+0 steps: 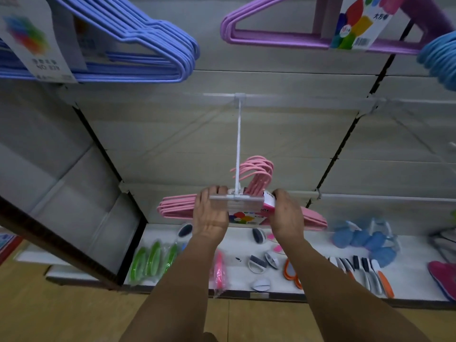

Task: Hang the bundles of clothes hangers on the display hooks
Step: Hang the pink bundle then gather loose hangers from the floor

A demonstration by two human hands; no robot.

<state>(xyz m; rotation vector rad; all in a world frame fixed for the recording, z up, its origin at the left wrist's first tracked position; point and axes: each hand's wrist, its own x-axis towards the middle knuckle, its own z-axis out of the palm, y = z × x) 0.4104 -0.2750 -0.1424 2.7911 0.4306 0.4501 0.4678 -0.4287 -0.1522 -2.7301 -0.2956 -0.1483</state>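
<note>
From the head camera, a white display hook (238,144) juts out from the panel wall (172,134) toward the viewer, with a clear label holder (237,198) across its front end; everything below is placed against this hook. A pink bundle (177,206) of hangers sits right at the hook's tip, its curled tops (259,171) just right of the rod and level with its outer part; whether they are over the rod cannot be told. The left hand (209,213) grips the bundle just left of the hook's tip, fingers curled over the top of the pink bars; the right hand (287,215) grips it just right of the tip, fingers wrapped round the bundle beside its paper label (246,217). Both forearms reach up from the bottom edge. Above and left of the hook hangs a blue bundle (138,45) with a blurred card (32,40); above and right hangs a purple bundle (283,38) with a bright card (357,23); far right of that shows part of a lighter blue bundle (441,55). Below the hook lies a white shelf (315,280) carrying green packs (153,262), brushes (362,270) and blue bagged items (365,240); the floor (61,314) beneath is yellowish.
</note>
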